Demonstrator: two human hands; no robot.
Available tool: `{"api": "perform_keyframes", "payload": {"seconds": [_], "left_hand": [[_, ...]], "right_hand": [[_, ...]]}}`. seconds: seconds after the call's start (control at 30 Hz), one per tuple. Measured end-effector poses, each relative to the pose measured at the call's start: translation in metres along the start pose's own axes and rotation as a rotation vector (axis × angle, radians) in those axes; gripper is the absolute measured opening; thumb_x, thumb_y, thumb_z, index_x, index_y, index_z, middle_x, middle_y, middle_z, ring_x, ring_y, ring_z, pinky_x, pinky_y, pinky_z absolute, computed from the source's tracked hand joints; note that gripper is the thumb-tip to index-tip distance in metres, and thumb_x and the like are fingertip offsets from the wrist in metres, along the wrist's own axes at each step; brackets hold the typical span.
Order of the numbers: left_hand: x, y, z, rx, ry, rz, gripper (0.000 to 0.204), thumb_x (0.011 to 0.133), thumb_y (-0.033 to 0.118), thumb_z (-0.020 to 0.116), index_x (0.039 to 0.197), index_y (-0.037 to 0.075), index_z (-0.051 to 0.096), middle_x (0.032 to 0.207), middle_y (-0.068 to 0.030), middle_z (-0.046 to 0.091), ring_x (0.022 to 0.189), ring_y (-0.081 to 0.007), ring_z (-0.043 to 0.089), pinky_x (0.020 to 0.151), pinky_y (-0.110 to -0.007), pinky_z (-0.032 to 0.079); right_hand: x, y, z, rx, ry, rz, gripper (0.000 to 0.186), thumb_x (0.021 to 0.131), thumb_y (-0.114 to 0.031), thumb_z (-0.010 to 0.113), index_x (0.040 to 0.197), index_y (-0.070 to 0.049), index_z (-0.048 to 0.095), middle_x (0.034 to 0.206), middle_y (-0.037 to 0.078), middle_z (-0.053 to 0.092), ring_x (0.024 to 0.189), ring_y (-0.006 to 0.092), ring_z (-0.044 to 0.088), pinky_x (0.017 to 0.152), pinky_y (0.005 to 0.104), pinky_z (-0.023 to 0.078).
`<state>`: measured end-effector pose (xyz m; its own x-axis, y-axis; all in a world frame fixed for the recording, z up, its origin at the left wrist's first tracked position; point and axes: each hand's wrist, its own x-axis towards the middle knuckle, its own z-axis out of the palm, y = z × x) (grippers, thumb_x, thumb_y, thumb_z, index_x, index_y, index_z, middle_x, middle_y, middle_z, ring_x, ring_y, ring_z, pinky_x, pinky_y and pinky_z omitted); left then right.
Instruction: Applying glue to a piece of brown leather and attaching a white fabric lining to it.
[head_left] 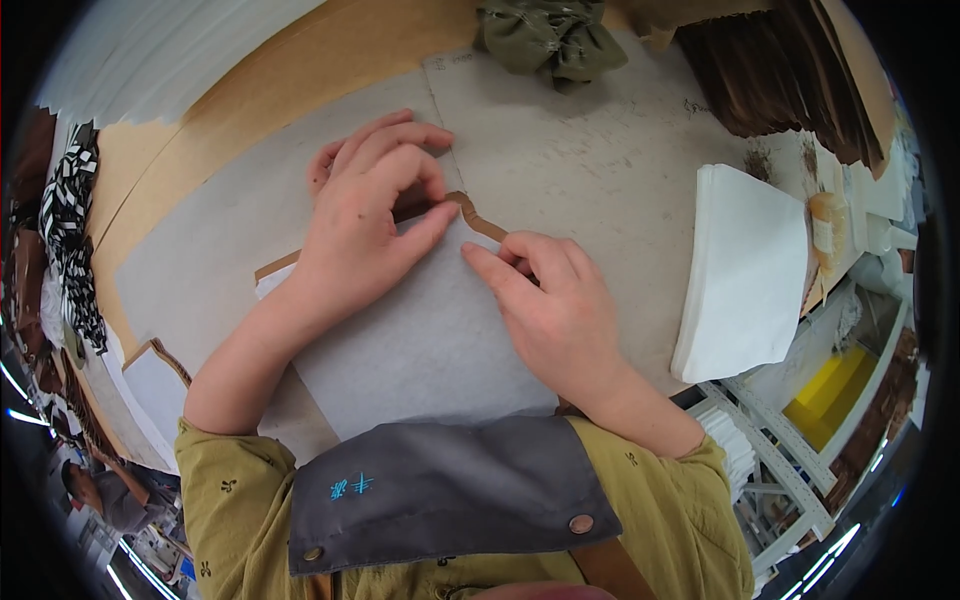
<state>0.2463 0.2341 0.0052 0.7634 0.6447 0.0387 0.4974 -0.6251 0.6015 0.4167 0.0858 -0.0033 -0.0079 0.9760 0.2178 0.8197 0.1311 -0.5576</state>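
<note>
The shirt (665, 500) is mustard-olive, scattered with small dark sprig motifs (229, 486); its left sleeve (215, 455), lower left of the frame, and right sleeve (700, 490), lower right, gather into puckered cuffs. At lower centre lies a dark grey bib (450, 500) with stitched edges and turquoise embroidered characters (352, 486). Near its lower corners sit a small brassy snap (313, 553) and a larger coppery snap (581, 523). A brown strap (612, 572) shows below the latter. Forearms (255, 340) and fingers (500, 278) are bare.

White sheet (420, 330) over brown piece (486, 228); bench (580, 160) grey, tan far left.
Far: olive bundle (545, 45). Far right: dark brown stack (765, 75). Right: white stack (745, 270). Left: black-and-white checked cloth (72, 230).
</note>
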Motion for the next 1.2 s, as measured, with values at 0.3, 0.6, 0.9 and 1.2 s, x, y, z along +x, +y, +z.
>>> {"api": "perform_keyframes", "payload": {"seconds": [0.3,0.6,0.9,1.2], "left_hand": [[-0.045,-0.012,-0.016,0.203,0.012,0.488,0.025,0.098,0.026,0.067,0.116,0.010,0.067,0.127,-0.0073,0.068,0.119,-0.0269,0.064,0.096,-0.041,0.049],[-0.062,-0.014,-0.002,0.116,-0.210,0.502,0.051,0.101,0.034,0.062,0.145,0.009,0.056,0.150,-0.0100,0.055,0.139,-0.0237,0.053,0.118,-0.043,0.041],[-0.063,-0.012,-0.005,0.115,-0.244,0.438,0.054,0.103,0.038,0.058,0.149,0.010,0.053,0.156,-0.0068,0.049,0.143,-0.0226,0.048,0.120,-0.042,0.038],[-0.065,-0.013,-0.003,0.106,-0.227,0.402,0.053,0.101,0.035,0.061,0.147,0.011,0.054,0.155,-0.0057,0.051,0.142,-0.0229,0.050,0.119,-0.043,0.039]], "right_hand": [[0.000,0.003,0.003,0.013,-0.001,-0.006,0.038,0.079,-0.002,0.067,0.116,-0.009,0.075,0.100,0.004,0.062,0.084,0.0222,0.061,0.073,0.0360,0.052],[0.005,-0.002,-0.002,-0.028,-0.009,-0.023,0.044,0.076,0.004,0.068,0.117,-0.009,0.075,0.100,0.004,0.062,0.082,0.0217,0.061,0.073,0.0363,0.051],[0.004,0.000,-0.002,0.075,-0.013,0.015,0.040,0.081,0.004,0.070,0.118,-0.008,0.075,0.099,0.006,0.062,0.081,0.0221,0.061,0.072,0.0356,0.051],[0.002,0.005,-0.003,0.254,0.020,0.101,0.033,0.087,0.003,0.069,0.118,-0.007,0.075,0.096,0.008,0.064,0.078,0.0220,0.061,0.070,0.0321,0.051]]}}
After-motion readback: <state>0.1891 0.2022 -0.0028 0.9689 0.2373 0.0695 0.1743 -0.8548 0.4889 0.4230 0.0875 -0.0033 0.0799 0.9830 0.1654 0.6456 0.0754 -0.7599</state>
